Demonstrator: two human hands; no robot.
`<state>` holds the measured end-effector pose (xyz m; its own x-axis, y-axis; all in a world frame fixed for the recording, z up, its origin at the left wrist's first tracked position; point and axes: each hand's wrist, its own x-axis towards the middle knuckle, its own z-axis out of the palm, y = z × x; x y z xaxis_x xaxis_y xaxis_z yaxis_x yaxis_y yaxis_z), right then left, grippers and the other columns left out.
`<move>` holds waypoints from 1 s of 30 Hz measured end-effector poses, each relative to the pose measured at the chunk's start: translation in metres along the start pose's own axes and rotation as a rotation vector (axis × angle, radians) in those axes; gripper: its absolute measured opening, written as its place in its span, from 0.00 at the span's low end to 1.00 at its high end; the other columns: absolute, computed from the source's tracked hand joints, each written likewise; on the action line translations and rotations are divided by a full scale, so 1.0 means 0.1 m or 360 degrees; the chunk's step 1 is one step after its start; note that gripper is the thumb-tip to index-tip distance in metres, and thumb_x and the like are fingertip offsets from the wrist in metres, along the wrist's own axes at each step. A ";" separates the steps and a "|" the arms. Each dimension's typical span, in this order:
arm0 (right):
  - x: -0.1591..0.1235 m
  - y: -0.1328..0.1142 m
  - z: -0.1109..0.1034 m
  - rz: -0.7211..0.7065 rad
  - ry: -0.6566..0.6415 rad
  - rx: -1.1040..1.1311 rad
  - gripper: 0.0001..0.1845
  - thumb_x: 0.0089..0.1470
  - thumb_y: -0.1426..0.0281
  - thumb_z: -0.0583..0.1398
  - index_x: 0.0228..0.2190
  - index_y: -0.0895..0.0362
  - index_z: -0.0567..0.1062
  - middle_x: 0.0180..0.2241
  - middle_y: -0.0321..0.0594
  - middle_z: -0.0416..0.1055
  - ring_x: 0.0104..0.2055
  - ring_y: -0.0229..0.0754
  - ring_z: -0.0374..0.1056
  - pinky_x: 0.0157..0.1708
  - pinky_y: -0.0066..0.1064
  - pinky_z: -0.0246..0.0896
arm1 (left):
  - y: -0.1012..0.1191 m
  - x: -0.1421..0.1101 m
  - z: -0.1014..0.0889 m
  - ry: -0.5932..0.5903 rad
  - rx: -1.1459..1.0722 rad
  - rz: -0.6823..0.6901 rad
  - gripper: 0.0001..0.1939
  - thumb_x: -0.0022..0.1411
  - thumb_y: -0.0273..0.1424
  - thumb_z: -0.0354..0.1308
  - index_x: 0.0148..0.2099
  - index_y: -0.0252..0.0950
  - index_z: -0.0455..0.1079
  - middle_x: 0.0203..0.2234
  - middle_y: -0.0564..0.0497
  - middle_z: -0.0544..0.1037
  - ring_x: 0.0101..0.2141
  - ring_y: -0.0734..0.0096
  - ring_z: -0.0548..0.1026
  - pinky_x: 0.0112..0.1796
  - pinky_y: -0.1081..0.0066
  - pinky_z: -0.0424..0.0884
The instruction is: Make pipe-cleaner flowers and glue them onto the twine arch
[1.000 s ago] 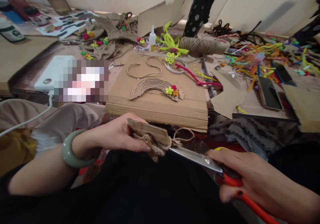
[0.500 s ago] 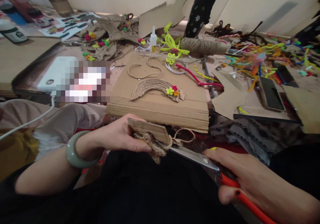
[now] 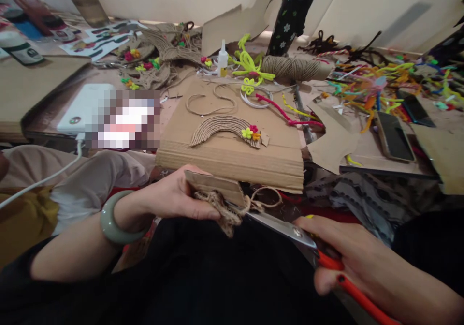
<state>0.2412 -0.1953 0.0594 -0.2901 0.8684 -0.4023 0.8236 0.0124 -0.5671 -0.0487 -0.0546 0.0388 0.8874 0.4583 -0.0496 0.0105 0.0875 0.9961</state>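
My left hand (image 3: 174, 197), with a pale green bangle (image 3: 112, 218) on the wrist, is closed on a small cardboard piece (image 3: 213, 187) that has jute twine (image 3: 226, 214) wound and bunched along its lower edge. My right hand (image 3: 362, 262) grips red-handled scissors (image 3: 290, 230). The steel blades point left and their tips reach the twine under the cardboard piece. A loose loop of twine (image 3: 266, 197) hangs just beyond the blades.
A stack of cardboard (image 3: 232, 155) lies ahead, carrying a twine-covered arc with small flowers (image 3: 224, 126). Behind it stand a glue bottle (image 3: 222, 59), a twine spool (image 3: 293, 67) and coloured pipe cleaners (image 3: 377, 83). Two phones (image 3: 393, 134) lie at right, a white charger (image 3: 81, 110) at left.
The view has shifted slightly. Both hands keep their grip, and the scissors stay at the twine with almost no movement.
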 end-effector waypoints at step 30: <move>0.16 0.10 0.15 -0.0235 -0.0073 0.0331 0.27 0.48 0.45 0.60 0.39 0.54 0.70 0.30 0.34 0.67 0.29 0.38 0.62 0.29 0.27 0.60 | -0.10 0.02 0.16 0.0170 -0.0654 0.0001 0.12 0.49 0.29 0.68 0.39 0.34 0.78 0.27 0.48 0.81 0.24 0.74 0.75 0.25 0.79 0.72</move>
<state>0.2372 -0.1883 0.0369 -0.4252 0.8414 -0.3336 0.6543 0.0311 -0.7556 -0.0398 -0.0690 0.0296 0.8342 0.5459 -0.0779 -0.1940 0.4229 0.8852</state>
